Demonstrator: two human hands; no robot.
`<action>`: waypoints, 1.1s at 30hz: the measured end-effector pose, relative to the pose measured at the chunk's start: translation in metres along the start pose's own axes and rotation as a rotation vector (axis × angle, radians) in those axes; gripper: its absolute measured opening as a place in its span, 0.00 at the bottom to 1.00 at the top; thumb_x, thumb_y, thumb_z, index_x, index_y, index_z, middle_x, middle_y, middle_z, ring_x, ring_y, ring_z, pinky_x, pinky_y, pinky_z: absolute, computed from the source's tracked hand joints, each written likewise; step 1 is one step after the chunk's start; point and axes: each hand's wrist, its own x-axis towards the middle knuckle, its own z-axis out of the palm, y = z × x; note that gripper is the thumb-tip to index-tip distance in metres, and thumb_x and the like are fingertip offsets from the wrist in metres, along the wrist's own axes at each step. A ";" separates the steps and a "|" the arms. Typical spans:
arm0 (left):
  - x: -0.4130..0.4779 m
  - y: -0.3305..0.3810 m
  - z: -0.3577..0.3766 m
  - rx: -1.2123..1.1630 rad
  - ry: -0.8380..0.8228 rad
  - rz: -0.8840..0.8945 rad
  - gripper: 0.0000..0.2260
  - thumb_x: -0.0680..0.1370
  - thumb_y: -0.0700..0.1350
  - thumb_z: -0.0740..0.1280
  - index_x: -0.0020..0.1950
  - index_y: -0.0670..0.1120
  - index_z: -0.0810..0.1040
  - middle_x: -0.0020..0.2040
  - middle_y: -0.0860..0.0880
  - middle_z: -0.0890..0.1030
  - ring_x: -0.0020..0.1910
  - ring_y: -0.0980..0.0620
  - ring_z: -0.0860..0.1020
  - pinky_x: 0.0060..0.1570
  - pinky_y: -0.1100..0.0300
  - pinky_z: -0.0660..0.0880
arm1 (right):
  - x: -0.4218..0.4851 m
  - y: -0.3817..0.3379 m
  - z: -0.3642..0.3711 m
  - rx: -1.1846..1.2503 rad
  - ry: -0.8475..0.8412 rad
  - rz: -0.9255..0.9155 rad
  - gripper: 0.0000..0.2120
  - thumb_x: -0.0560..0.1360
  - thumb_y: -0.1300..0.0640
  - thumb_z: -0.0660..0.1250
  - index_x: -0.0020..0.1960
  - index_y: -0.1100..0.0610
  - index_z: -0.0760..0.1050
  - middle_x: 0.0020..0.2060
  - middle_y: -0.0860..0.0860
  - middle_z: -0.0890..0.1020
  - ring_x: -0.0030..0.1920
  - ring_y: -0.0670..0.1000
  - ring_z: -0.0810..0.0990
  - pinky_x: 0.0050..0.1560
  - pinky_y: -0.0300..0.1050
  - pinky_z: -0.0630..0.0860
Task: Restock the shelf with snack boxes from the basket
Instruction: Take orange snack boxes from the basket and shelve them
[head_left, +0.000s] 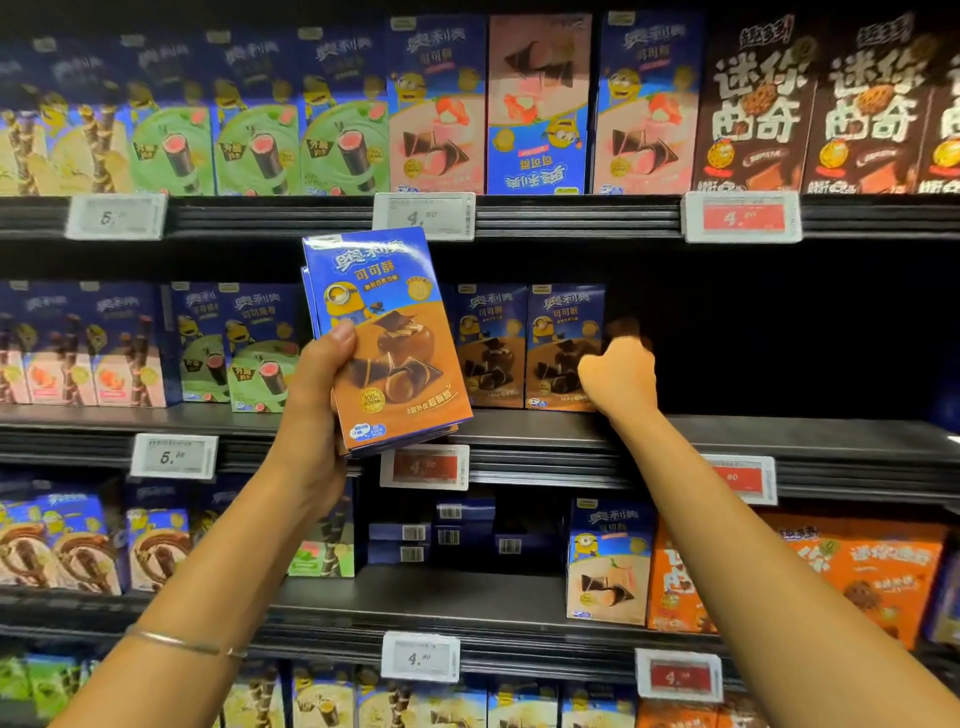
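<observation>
Grips a small stack of snack boxes (387, 332) in the left hand (319, 384) at the centre of the frame, thumb pressed on the front of the top box, fingers hidden behind. Holds the stack upright and slightly tilted, in front of the edge of the middle shelf (779, 439) and just above a red price tag (425, 466). Holds the right hand (617, 376) out over the middle shelf, right of centre, back of the hand toward the camera, fingers curled. Overlaps the right edge of a standing box (558, 332) there; cannot tell whether those fingers have hold of anything, too blurred. Shows a second matching box (491, 345) just beside it on the left, both upright on the shelf, with a dark gap to their right. Wears a thin bracelet (182, 642) on the left wrist, lower left of the frame.
</observation>
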 end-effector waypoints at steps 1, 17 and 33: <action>0.000 0.000 0.000 0.002 0.003 -0.001 0.18 0.76 0.58 0.66 0.62 0.50 0.81 0.55 0.48 0.89 0.50 0.49 0.89 0.45 0.56 0.86 | 0.000 0.000 0.002 0.004 -0.001 0.001 0.05 0.76 0.61 0.67 0.47 0.57 0.71 0.46 0.55 0.74 0.44 0.57 0.75 0.43 0.46 0.73; 0.002 -0.002 -0.006 0.026 -0.036 0.008 0.23 0.70 0.62 0.71 0.59 0.52 0.82 0.55 0.49 0.89 0.51 0.49 0.89 0.46 0.55 0.85 | -0.067 -0.039 -0.018 0.420 0.089 -0.227 0.17 0.80 0.50 0.68 0.65 0.56 0.73 0.57 0.50 0.78 0.55 0.44 0.79 0.55 0.42 0.79; -0.019 0.019 -0.027 0.185 -0.078 -0.017 0.53 0.62 0.83 0.67 0.76 0.49 0.75 0.65 0.44 0.86 0.62 0.41 0.86 0.59 0.44 0.84 | -0.168 -0.112 -0.027 0.677 -0.449 -0.219 0.20 0.74 0.53 0.77 0.62 0.55 0.76 0.52 0.51 0.86 0.51 0.49 0.87 0.51 0.53 0.85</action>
